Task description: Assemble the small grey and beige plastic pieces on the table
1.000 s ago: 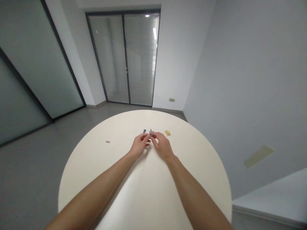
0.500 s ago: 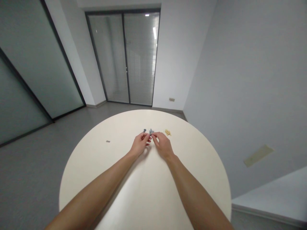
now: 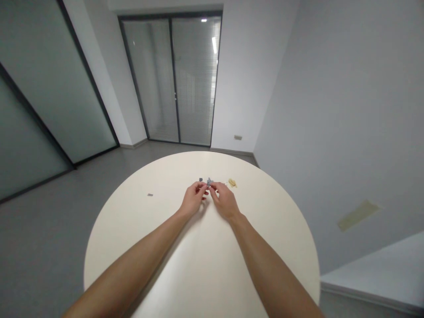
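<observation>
left hand [image 3: 194, 199], right hand [image 3: 225, 202]: curled, fingertips pinched on small grey part [image 3: 209, 182] | place: above far middle of round worktop [image 3: 132, 229] | risk: uneven pinch, part slipping free beside dark chip [image 3: 200, 179]

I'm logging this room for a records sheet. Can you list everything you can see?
round table: 1, cream, centre foreground
small grey piece: 1, grey, at the fingertips of both hands
small dark piece: 1, dark grey, on the table just beyond the left hand
small metal-looking strip: 1, grey, on the table to the left
scraps: small cluster, pale yellow, on the table to the right
glass double door with blinds: 1, dark-framed, far wall
frosted glass panels: 2, grey-green, left wall
wall plate: 1, beige, low on far wall
left hand: 1, at the table's centre
right hand: 1, at the table's centre
</observation>
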`<action>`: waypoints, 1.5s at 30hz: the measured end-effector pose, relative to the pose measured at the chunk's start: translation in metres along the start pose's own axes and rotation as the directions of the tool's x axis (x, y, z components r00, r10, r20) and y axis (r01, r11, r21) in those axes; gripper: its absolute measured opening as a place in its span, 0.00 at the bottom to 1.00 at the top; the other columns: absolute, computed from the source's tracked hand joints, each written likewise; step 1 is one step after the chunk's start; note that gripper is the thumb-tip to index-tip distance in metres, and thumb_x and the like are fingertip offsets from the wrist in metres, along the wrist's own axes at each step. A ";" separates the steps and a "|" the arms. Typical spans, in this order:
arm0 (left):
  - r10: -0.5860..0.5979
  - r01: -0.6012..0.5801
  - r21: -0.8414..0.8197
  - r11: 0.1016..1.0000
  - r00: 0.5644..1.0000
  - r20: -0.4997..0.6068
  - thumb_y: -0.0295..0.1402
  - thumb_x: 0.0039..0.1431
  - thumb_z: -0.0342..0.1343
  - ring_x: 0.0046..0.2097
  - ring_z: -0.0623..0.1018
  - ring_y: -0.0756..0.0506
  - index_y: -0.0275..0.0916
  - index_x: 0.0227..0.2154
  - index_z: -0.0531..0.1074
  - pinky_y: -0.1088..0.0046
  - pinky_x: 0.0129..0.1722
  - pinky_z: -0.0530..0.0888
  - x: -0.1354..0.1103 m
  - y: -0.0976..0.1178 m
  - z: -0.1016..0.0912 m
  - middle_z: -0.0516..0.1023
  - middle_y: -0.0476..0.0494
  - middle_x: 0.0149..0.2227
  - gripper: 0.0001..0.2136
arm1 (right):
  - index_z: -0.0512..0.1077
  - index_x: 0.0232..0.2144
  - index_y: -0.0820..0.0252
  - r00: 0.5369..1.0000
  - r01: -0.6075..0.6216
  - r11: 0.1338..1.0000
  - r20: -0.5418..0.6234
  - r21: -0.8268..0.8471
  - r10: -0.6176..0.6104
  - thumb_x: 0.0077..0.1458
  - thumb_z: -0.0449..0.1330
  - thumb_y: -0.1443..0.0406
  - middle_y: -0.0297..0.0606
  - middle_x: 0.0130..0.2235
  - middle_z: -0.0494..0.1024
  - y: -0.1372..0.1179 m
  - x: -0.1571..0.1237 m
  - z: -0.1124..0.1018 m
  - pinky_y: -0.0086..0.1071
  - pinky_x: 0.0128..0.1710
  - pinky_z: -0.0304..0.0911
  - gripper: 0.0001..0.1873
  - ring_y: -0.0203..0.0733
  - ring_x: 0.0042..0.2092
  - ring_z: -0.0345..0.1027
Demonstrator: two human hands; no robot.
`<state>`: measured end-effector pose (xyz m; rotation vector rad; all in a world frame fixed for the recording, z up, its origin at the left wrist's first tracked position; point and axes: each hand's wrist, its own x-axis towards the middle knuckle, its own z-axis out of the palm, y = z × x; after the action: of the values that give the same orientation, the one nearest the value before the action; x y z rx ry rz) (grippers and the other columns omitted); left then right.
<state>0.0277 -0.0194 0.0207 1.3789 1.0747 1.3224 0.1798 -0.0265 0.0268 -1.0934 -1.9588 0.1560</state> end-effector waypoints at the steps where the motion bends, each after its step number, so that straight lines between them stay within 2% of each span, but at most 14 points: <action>1: 0.002 -0.002 -0.002 1.000 1.000 0.005 0.49 0.54 0.58 0.36 0.77 0.46 0.38 0.37 0.74 0.73 0.30 0.74 0.000 0.000 0.000 0.79 0.41 0.37 0.18 | 0.71 0.49 0.56 1.000 0.001 1.000 0.001 0.008 -0.001 0.66 0.49 0.61 0.41 0.46 0.78 0.000 0.000 0.001 0.37 0.50 0.63 0.14 0.43 0.47 0.69; 7: 0.025 -0.025 0.020 0.999 0.999 0.021 0.48 0.56 0.57 0.36 0.77 0.46 0.39 0.37 0.74 0.73 0.30 0.74 0.000 0.000 -0.001 0.80 0.41 0.37 0.17 | 0.68 0.54 0.55 1.000 -0.007 0.999 -0.008 0.045 0.007 0.65 0.51 0.61 0.41 0.50 0.76 0.003 -0.001 0.004 0.37 0.49 0.65 0.16 0.42 0.49 0.69; 25: 0.090 -0.090 0.114 0.989 0.996 0.008 0.45 0.57 0.56 0.37 0.76 0.46 0.38 0.36 0.75 0.72 0.32 0.74 -0.001 -0.002 -0.004 0.79 0.42 0.36 0.15 | 0.70 0.50 0.56 1.000 -0.006 1.000 0.013 0.024 0.006 0.65 0.53 0.61 0.39 0.43 0.78 0.006 0.000 0.004 0.35 0.46 0.65 0.13 0.42 0.45 0.70; 35: 0.165 -0.162 0.171 0.972 0.986 -0.002 0.41 0.58 0.55 0.36 0.76 0.47 0.38 0.35 0.75 0.72 0.34 0.73 0.000 -0.004 -0.004 0.79 0.43 0.35 0.11 | 0.71 0.51 0.57 0.999 -0.014 1.000 0.032 0.016 0.013 0.66 0.51 0.63 0.41 0.49 0.78 0.005 0.001 0.003 0.37 0.51 0.64 0.15 0.42 0.48 0.70; 45: 0.172 -0.173 0.202 0.964 0.985 0.022 0.39 0.60 0.53 0.36 0.75 0.47 0.37 0.34 0.74 0.73 0.34 0.73 -0.001 -0.001 -0.004 0.78 0.43 0.35 0.10 | 0.71 0.54 0.56 0.999 -0.011 1.000 0.050 0.009 0.011 0.66 0.51 0.62 0.41 0.50 0.78 0.005 0.000 0.004 0.36 0.51 0.64 0.17 0.41 0.49 0.71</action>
<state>0.0236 -0.0203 0.0199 1.6584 1.1327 1.3624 0.1807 -0.0223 0.0218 -1.1042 -1.9946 0.1994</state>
